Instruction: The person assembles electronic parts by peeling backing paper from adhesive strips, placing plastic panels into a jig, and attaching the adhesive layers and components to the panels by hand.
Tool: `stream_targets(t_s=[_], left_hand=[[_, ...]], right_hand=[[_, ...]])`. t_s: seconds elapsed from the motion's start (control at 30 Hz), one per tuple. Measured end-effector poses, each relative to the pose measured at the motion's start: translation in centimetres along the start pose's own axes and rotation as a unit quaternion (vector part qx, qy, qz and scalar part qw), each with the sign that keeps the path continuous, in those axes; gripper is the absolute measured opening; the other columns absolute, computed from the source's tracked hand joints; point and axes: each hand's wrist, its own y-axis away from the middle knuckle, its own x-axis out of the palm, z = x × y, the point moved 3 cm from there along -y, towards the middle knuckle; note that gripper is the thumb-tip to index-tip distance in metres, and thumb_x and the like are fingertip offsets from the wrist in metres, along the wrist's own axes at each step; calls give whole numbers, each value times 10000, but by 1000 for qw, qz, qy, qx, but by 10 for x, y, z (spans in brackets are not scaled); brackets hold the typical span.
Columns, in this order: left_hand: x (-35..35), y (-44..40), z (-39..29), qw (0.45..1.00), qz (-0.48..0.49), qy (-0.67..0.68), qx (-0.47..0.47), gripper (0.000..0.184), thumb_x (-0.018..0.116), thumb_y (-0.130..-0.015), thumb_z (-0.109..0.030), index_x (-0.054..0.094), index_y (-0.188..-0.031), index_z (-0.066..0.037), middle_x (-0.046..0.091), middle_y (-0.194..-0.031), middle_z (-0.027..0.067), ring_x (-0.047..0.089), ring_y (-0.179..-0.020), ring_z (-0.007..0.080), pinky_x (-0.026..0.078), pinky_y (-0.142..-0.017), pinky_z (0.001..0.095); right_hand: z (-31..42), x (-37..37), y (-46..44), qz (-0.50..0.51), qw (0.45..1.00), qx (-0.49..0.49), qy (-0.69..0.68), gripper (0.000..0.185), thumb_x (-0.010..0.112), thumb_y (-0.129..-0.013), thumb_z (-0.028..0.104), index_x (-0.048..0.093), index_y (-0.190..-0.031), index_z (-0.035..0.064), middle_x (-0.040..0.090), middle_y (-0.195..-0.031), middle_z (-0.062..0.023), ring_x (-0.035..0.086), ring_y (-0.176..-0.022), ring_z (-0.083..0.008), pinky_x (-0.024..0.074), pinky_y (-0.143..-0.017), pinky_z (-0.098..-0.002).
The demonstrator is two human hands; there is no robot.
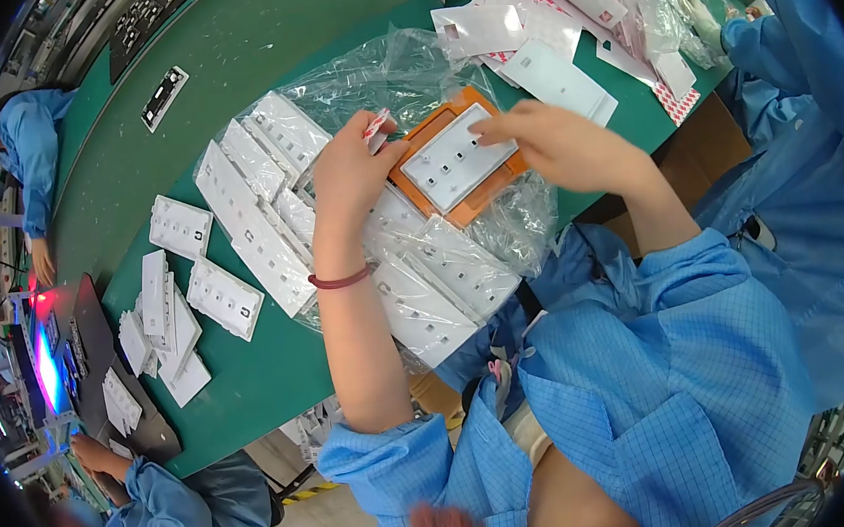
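Across the green bench (281,376) spreads clear plastic (404,59), with wrapped panels (247,218) about it, and amid the plastic sits an orange tray (489,189) — a white panel (458,160) with a row of small dark marks rests on it. Over that panel's right end the right hand (567,145) has its fingers bent close together, though whether they grip or only press cannot be told; beside the tray, the left hand (359,169) has its fingers closed in a pinch on a red-and-white scrap (377,132).
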Motion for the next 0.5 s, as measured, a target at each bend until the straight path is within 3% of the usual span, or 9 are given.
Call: stream_targets(t_s=[0.03,0.13,0.17,0.27,0.5], left_hand=[[0,1,0,1000,-4,-1,5,260,672,-729,-198,581,-931,-61,625,-905,55,574,-838,177,423,-761,277],[0,1,0,1000,-9,3,8,262,671,-729,-198,580,-933,-61,626,-903,55,574,-837,175,424,-756,275],[0,1,0,1000,-10,2,8,261,671,-729,-198,580,-932,-61,626,-903,53,573,-835,173,425,-755,274],[0,1,0,1000,-7,-1,-1,257,670,-729,-194,581,-930,-61,626,-900,51,570,-825,166,427,-750,272],[-1,2,-2,1000,-4,11,-11,244,662,-730,-179,578,-927,-61,618,-875,52,560,-799,157,425,-732,267]], right_hand=[[1,8,4,16,1000,8,20,385,446,-757,-46,554,-1109,65,552,-1102,-158,510,-1029,-276,404,-874,-370],[21,18,18,-84,975,-66,195,410,471,-732,-59,547,-1114,69,556,-1089,-158,481,-1074,-274,350,-942,-418],[19,25,19,-67,977,-71,189,437,491,-709,-66,521,-1130,50,550,-1096,-158,456,-1099,-272,271,-1005,-458],[18,36,24,-102,961,-111,230,390,514,-716,-7,506,-1106,6,564,-1053,-149,461,-1096,-280,236,-1003,-509],[25,26,11,-31,967,-60,244,392,530,-708,17,501,-1098,-2,609,-937,-139,492,-1038,-264,238,-1000,-501]])
